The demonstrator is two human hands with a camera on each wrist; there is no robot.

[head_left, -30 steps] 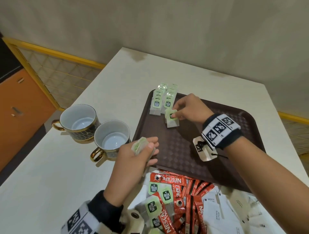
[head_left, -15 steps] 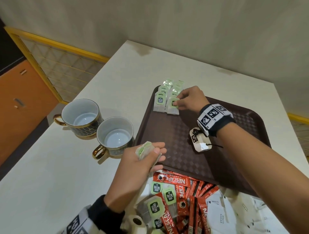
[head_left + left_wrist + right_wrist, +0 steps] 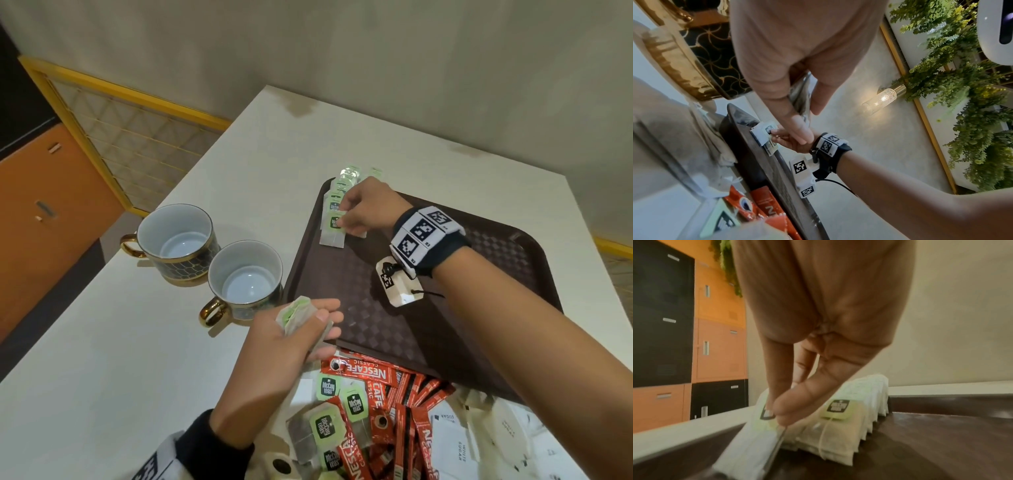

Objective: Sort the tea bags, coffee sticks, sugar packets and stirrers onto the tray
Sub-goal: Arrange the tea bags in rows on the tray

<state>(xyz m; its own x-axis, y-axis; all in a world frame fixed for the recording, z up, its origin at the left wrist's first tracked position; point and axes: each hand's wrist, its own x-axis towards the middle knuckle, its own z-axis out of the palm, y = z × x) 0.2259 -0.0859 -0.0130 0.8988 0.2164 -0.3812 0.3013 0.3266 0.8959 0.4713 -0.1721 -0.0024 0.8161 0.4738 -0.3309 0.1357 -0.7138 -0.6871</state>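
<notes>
A brown tray (image 3: 496, 308) lies on the white table. Two overlapping rows of tea bags (image 3: 342, 186) fill its far left corner. My right hand (image 3: 342, 222) pinches the green tag of a tea bag (image 3: 331, 236) at the near end of the left row. In the right wrist view, thumb and finger meet on that tea bag (image 3: 748, 446), beside the right row (image 3: 838, 426). My left hand (image 3: 318, 318) grips a small stack of tea bags (image 3: 294, 313) near the tray's front left corner. Loose tea bags (image 3: 323, 425), red coffee sticks (image 3: 370, 373) and white sugar packets (image 3: 459, 442) are piled at the front.
Two empty gold-handled cups (image 3: 178, 240) (image 3: 246, 277) stand left of the tray. The table's left edge drops toward an orange cabinet (image 3: 44, 212). A wall runs behind the table.
My right hand carried its tea bag from the tray's middle up to the rows, and now holds it at the left row's near end. The left hand stayed put with its stack.
</notes>
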